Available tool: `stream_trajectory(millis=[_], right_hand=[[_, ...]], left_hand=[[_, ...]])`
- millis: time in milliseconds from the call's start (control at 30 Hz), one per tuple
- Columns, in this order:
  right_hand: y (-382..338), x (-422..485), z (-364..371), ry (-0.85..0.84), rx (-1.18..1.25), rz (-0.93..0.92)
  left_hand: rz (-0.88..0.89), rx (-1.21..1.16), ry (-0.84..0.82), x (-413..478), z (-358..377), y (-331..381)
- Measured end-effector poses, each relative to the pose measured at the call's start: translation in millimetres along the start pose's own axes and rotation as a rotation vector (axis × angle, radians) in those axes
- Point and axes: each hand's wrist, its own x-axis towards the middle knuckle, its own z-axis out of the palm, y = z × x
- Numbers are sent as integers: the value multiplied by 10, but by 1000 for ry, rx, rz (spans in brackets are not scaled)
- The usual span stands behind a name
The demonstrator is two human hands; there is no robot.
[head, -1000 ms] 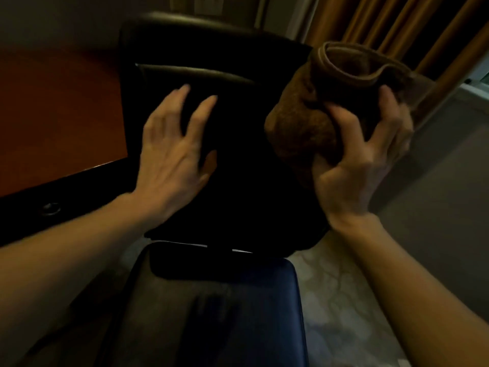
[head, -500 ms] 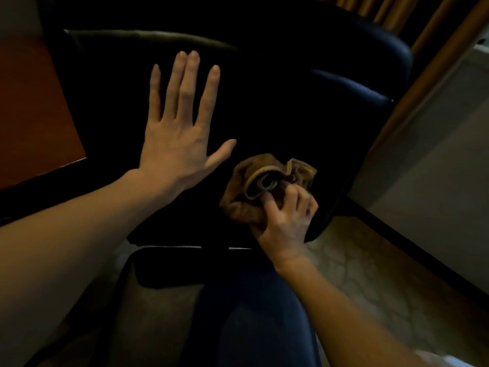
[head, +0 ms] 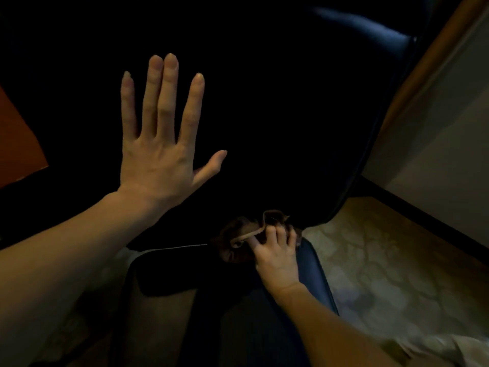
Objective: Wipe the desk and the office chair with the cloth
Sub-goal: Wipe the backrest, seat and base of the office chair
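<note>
1. Office chair backrest: a big dark panel that fills most of the view. It runs from the top down to its lower edge, just above the seat.
2. Worktop: only an orange-brown sliver shows at the far left. It is well apart from both hands, and nothing on it can be made out.
3. Left hand: the fingers are straight and spread, holding nothing. It looks flat against the backrest's left half, probably bracing the chair. It is up and left of the cloth and well apart from it.
4. Right hand: low in the centre, with fingers curled into the cloth, bunching and gripping it. This is the hand on the cloth and so the working one.
5. Cloth: a brown crumpled wad at the bottom edge of the backrest, where it meets the seat. It sits just ahead of the right fingertips and touches them.
6. Key relation: most of the backrest lies up and away from the cloth, and the seat lies below it, towards the person. Judged next stroke is either back up the panel or down onto the seat. Contact between cloth and seat is too dark to tell.
</note>
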Motion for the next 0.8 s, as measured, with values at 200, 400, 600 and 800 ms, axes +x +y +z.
stream_trajectory(millis=[200,400,600,800], right_hand=[[67,-134,-370,-301,178,243],[505,88,-1673,381,405,73],[1180,1308,-2246,539,212,223],[837,874,-1583,392,357,394]], left_hand=[[34,21,-17,-64,-6,-57],[17,5,-72,-77,-51,-46],[21,2,-157,-47,-183,24],[9,31,-159,-153,-149,2]])
